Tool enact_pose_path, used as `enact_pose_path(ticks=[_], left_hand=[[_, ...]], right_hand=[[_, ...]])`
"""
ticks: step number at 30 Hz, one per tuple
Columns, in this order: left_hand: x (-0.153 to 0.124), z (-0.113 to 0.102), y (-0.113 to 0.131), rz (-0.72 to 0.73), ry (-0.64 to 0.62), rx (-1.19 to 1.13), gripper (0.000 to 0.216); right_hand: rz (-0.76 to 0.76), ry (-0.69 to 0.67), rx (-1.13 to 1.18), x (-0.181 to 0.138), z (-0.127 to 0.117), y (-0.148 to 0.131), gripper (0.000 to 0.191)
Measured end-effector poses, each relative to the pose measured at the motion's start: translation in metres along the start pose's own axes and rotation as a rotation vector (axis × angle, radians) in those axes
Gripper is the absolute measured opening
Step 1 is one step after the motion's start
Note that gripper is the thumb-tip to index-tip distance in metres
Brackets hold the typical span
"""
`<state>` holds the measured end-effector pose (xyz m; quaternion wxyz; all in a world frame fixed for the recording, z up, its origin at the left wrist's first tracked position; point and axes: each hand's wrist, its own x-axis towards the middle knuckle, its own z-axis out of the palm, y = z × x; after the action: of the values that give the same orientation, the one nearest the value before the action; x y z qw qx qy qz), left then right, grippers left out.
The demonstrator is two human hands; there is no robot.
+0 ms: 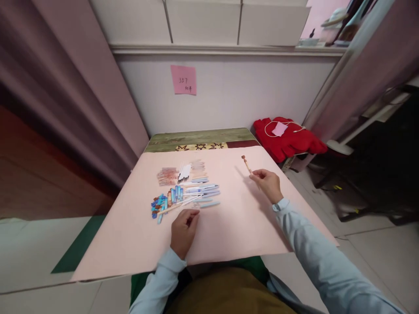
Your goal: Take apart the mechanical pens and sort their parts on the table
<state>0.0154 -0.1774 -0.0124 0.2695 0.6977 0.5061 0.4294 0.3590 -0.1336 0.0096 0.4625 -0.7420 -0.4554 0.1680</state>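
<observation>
My right hand (266, 183) is raised over the right side of the pink-covered table (131, 235). Its thumb and fingers pinch a slim beige pen (247, 165) with a brown top, tilted up and away to the left. My left hand (184, 231) is closed low by the near edge of the pen parts; whether anything is inside its curled fingers is hidden. Just beyond it lie pale blue pen barrels (209, 204), short blue tubes (177, 193), blue and brown small pieces (158, 205), and a beige stick (166, 210) lying across them.
Farther back are a bundle of reddish-brown sticks (167, 176), white refills with black tips (184, 173) and pale clear sticks (197, 165). A red cloth (288, 139) with a cord rests beyond the right edge. A pink note (183, 80) is stuck on the wall.
</observation>
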Motion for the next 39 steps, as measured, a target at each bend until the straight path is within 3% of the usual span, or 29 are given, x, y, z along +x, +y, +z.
enact_pose_path(ticks=[6,18,29,37,39], left_hand=[[0.001,0.002,-0.004,0.036,-0.03,0.052,0.017],[0.005,0.0,-0.005,0.012,-0.047,0.056,0.018],[0.005,0.0,-0.001,-0.005,-0.059,0.04,0.017],[0.001,0.007,-0.004,-0.004,-0.049,0.035,0.014],[0.0,0.008,-0.005,-0.005,-0.049,0.027,0.013]], right_hand=[[0.148,-0.001,-0.138,0.054,0.008,0.015,0.025],[0.201,-0.064,-0.186,0.087,0.05,0.004,0.015],[0.238,-0.066,-0.247,0.101,0.065,0.017,0.015],[0.193,-0.081,-0.314,0.098,0.06,0.022,0.024],[0.156,0.004,-0.317,0.089,0.058,0.018,0.031]])
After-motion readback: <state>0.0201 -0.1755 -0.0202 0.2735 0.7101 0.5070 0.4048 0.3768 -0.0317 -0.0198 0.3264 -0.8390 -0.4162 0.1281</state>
